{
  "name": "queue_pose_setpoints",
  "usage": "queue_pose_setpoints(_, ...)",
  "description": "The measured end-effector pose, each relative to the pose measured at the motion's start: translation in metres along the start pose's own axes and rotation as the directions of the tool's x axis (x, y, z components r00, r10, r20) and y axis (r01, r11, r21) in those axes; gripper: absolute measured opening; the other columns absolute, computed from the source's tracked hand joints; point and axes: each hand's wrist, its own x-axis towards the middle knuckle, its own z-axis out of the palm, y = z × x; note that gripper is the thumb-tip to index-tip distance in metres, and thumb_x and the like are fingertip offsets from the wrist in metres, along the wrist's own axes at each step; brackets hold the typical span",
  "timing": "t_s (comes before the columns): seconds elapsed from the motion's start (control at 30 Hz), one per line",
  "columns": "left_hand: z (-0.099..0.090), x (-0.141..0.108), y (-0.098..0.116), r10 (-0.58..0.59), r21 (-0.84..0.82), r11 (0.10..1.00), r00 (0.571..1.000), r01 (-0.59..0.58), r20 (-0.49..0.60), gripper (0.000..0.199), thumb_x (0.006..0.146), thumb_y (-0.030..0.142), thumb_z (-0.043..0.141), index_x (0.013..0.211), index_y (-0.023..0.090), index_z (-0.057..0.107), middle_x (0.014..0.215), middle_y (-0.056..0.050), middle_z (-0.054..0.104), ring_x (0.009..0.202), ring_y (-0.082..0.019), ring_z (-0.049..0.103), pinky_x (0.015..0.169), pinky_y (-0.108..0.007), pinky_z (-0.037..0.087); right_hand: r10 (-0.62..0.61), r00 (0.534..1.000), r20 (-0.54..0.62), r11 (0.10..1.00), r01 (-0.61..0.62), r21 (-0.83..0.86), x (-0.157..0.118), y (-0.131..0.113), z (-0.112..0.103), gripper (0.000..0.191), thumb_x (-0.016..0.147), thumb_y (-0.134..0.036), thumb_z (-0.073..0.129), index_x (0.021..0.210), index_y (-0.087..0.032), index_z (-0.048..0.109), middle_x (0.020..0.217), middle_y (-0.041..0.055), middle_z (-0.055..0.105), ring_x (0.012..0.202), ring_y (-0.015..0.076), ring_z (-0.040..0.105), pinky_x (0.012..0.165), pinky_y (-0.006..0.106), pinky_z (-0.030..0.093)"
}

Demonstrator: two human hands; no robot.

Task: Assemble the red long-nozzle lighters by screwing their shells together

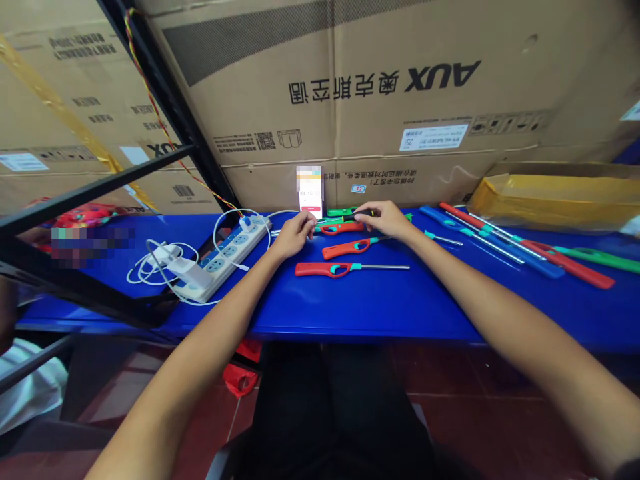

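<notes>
My right hand is closed round a screwdriver with a black handle and a yellow band, its shaft pointing left. My left hand is pinched by the shaft's far end; its fingers hide what they hold. Just below my hands, a red long-neck lighter with a green trigger lies on the blue tabletop. Two more red lighters lie nearer me: the middle lighter and the front lighter, whose metal tube points right. Part of a green lighter shows behind the screwdriver.
A lit phone leans on the large cardboard box. Left are a power strip, chargers, cables and a black metal frame. Blue, red and green lighters lie at right, before a yellow-taped carton. Another person sits far left.
</notes>
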Motion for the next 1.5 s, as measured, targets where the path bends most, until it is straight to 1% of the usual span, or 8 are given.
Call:
queue_pose_setpoints(0.27, 0.0004, 0.0006, 0.0013, -0.034, 0.001, 0.999, 0.999, 0.034, -0.022, 0.021, 0.110, 0.036, 0.055, 0.095, 0.022, 0.058, 0.074, 0.001, 0.064, 0.068, -0.017, 0.057, 0.073, -0.029, 0.046, -0.011, 1.000, -0.007, 1.000, 0.011, -0.011, -0.0003, -0.0034, -0.0001, 0.035, 0.091, -0.054, 0.079, 0.107, -0.024, 0.087, 0.087, 0.0075, 0.083, 0.068, 0.0221, 0.069, 0.068, 0.040, 0.051)
queue_pose_setpoints(0.47, 0.0010, -0.0001, 0.0004, -0.085, -0.044, 0.995, 0.996, 0.084, -0.012, 0.023, 0.111, 0.037, 0.055, 0.095, 0.022, 0.058, 0.073, 0.002, 0.063, 0.065, -0.015, 0.053, 0.066, -0.027, 0.043, -0.013, 1.000, -0.013, 0.998, 0.012, -0.055, 0.0007, -0.0023, -0.0002, 0.039, 0.092, -0.054, 0.079, 0.111, -0.021, 0.089, 0.075, 0.0059, 0.079, 0.072, 0.0247, 0.070, 0.070, 0.040, 0.051)
queue_pose_setpoints(0.7, 0.0011, -0.0014, -0.0015, -0.115, -0.061, 0.992, 0.993, 0.115, -0.004, 0.028, 0.114, 0.040, 0.052, 0.093, 0.022, 0.057, 0.073, 0.001, 0.064, 0.064, -0.015, 0.052, 0.064, -0.026, 0.042, -0.035, 0.999, -0.016, 0.997, 0.034, -0.068, 0.0010, -0.0006, 0.0013, 0.041, 0.090, -0.057, 0.081, 0.111, -0.022, 0.089, 0.083, 0.0074, 0.082, 0.076, 0.0262, 0.071, 0.073, 0.041, 0.052)
queue_pose_setpoints(0.9, 0.0006, -0.0017, -0.0017, -0.126, -0.088, 0.988, 0.992, 0.126, 0.008, 0.032, 0.115, 0.043, 0.052, 0.091, 0.022, 0.055, 0.073, 0.001, 0.063, 0.064, -0.015, 0.052, 0.064, -0.026, 0.042, -0.034, 0.999, -0.027, 0.996, 0.031, -0.077, 0.0005, -0.0018, 0.0003, 0.037, 0.091, -0.052, 0.082, 0.111, -0.022, 0.089, 0.085, 0.0081, 0.083, 0.083, 0.0285, 0.073, 0.076, 0.042, 0.054)
queue_pose_setpoints(1.0, 0.0006, -0.0019, -0.0008, -0.122, -0.089, 0.988, 0.992, 0.122, 0.007, 0.031, 0.115, 0.041, 0.051, 0.092, 0.022, 0.055, 0.073, 0.001, 0.062, 0.064, -0.015, 0.052, 0.065, -0.026, 0.042, -0.030, 0.999, -0.020, 0.996, 0.028, -0.080, 0.0000, -0.0026, 0.0007, 0.034, 0.091, -0.050, 0.081, 0.111, -0.023, 0.089, 0.087, 0.0083, 0.083, 0.085, 0.0291, 0.074, 0.075, 0.043, 0.054)
queue_pose_setpoints(1.27, 0.0009, -0.0013, -0.0022, -0.116, -0.068, 0.991, 0.993, 0.115, -0.006, 0.026, 0.115, 0.037, 0.050, 0.094, 0.022, 0.055, 0.072, 0.002, 0.064, 0.064, -0.015, 0.053, 0.064, -0.027, 0.042, -0.029, 0.999, -0.029, 0.997, 0.027, -0.078, -0.0012, -0.0023, 0.0023, 0.037, 0.091, -0.053, 0.081, 0.112, -0.024, 0.088, 0.090, 0.0088, 0.084, 0.086, 0.0298, 0.075, 0.075, 0.043, 0.055)
queue_pose_setpoints(1.37, 0.0010, -0.0009, -0.0023, -0.115, -0.075, 0.991, 0.993, 0.114, -0.009, 0.028, 0.115, 0.039, 0.050, 0.093, 0.022, 0.054, 0.073, 0.001, 0.064, 0.061, -0.015, 0.052, 0.062, -0.027, 0.041, -0.036, 0.999, -0.017, 0.996, 0.034, -0.078, -0.0012, -0.0024, 0.0029, 0.035, 0.092, -0.052, 0.082, 0.112, -0.024, 0.088, 0.094, 0.0091, 0.084, 0.088, 0.0300, 0.075, 0.077, 0.044, 0.055)
queue_pose_setpoints(1.5, 0.0026, -0.0002, -0.0023, -0.118, -0.149, 0.982, 0.993, 0.120, 0.021, 0.035, 0.116, 0.046, 0.051, 0.090, 0.022, 0.052, 0.075, 0.000, 0.065, 0.056, -0.013, 0.050, 0.059, -0.027, 0.042, -0.063, 0.997, -0.036, 0.993, 0.059, -0.101, -0.0013, -0.0038, 0.0032, 0.029, 0.091, -0.047, 0.083, 0.108, -0.025, 0.088, 0.101, 0.0099, 0.085, 0.091, 0.0304, 0.074, 0.081, 0.045, 0.055)
